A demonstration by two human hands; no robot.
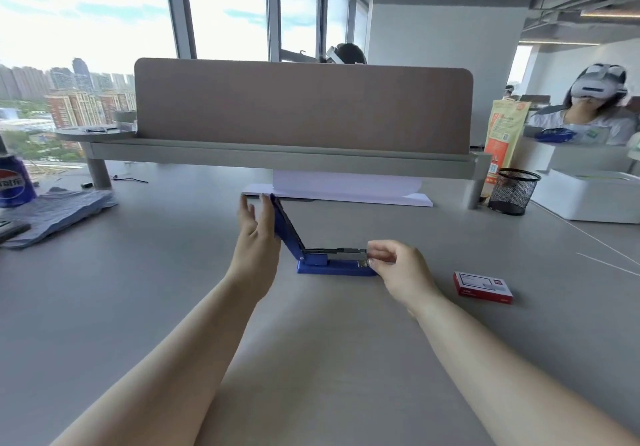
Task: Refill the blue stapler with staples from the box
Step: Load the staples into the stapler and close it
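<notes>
The blue stapler (pixel 334 265) sits mid-table with its lid up. The left hand (pixel 258 237), grip wide, props the lid. The right hand (pixel 398 265) pinches its front tip. The staple box (pixel 483 287) waits shut at 3 o'clock; filling comes next.

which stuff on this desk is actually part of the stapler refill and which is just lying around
In use: blue stapler, lid swung open; staple box; left hand on the lid; right hand at the magazine's front.

Lying about: mesh pen cup, folded cloth, Pepsi bottle, white paper.
</notes>
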